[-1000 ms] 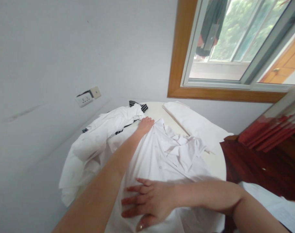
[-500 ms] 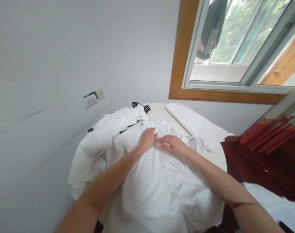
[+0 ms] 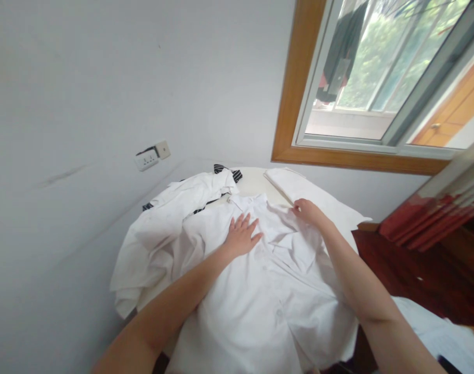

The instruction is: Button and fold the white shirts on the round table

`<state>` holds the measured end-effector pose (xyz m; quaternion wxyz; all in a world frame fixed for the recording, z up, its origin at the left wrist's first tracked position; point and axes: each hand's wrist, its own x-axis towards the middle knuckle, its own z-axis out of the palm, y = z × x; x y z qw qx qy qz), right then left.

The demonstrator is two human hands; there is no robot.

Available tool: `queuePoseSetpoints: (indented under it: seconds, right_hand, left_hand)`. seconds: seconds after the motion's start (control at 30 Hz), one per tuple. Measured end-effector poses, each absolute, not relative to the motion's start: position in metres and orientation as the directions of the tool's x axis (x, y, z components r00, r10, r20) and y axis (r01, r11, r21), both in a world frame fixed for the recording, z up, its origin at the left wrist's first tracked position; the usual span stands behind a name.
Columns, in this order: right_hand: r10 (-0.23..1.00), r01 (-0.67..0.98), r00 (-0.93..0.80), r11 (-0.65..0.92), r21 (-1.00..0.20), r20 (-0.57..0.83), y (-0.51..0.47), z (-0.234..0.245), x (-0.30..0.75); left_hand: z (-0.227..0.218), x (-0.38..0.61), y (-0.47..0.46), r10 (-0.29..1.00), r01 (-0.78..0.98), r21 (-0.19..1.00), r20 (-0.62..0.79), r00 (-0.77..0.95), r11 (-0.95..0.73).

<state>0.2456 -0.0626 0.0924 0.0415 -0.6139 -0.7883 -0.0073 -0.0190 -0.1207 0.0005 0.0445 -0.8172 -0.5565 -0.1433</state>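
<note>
Pale grey wall with 1 socket; daylight enters a wood-framed window beside it.

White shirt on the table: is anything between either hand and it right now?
Nothing visible. The left hand lies flat on the white shirt below its collar, and the right hand touches the cloth at the far right shoulder.

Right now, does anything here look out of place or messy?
Yes. A heap of crumpled white clothes spills over the round table's left edge, with striped fabric poking out. The wall socket hangs crooked. The left hand lies flat on the white shirt; the right hand pinches its far edge.
</note>
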Motion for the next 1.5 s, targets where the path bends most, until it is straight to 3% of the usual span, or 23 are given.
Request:
queuePoseSetpoints:
  seconds: [0.17, 0.43, 0.5, 0.6, 0.77, 0.87, 1.03, 1.2, 1.37, 1.5]
  right_hand:
    - [0.99, 1.0, -0.016, 0.019, -0.021, 0.14, -0.04, 0.099, 0.252]
    - [0.979, 0.981, 0.142, -0.159, 0.113, 0.147, -0.04, 0.079, 0.251]
    - [0.972, 0.985, 0.082, -0.112, 0.128, 0.222, -0.044, 0.08, 0.247]
    - [0.935, 0.984, -0.129, 0.079, 0.161, 0.33, -0.048, 0.084, 0.23]
    - [0.933, 0.937, -0.35, 0.349, 0.027, 0.09, -0.045, 0.072, 0.185]
    - [0.935, 0.937, -0.35, 0.35, 0.005, 0.066, -0.044, 0.053, 0.168]
    - [0.954, 0.965, -0.248, 0.259, -0.046, 0.17, -0.049, 0.024, 0.165]
    - [0.945, 0.954, -0.259, 0.283, -0.098, 0.202, -0.049, 0.011, 0.17]
    - [0.945, 0.946, -0.269, 0.296, -0.133, 0.187, -0.048, 0.01, 0.17]
    - [0.943, 0.94, -0.277, 0.306, -0.152, 0.187, -0.05, 0.013, 0.17]
  left_hand:
    - [0.001, -0.021, -0.131, 0.895, 0.925, 0.068, 0.29, 0.34, -0.374]
    - [0.003, -0.022, -0.14, 0.908, 0.927, 0.087, 0.256, 0.333, -0.364]
    - [0.004, -0.021, -0.14, 0.909, 0.926, 0.098, 0.254, 0.331, -0.365]
    - [0.003, -0.021, -0.138, 0.909, 0.923, 0.113, 0.251, 0.332, -0.368]
    - [0.002, -0.022, -0.137, 0.913, 0.924, 0.12, 0.245, 0.327, -0.363]
    - [0.003, -0.023, -0.138, 0.909, 0.922, 0.121, 0.253, 0.33, -0.369]
    - [0.005, -0.021, -0.141, 0.899, 0.915, 0.123, 0.275, 0.341, -0.385]
    - [0.025, -0.032, -0.128, 0.89, 0.927, 0.133, 0.355, 0.286, -0.351]
    - [0.049, -0.065, -0.089, 0.917, 0.986, 0.116, 0.393, 0.065, -0.12]
    - [0.053, -0.08, -0.054, 0.953, 0.98, 0.178, 0.272, -0.137, 0.09]
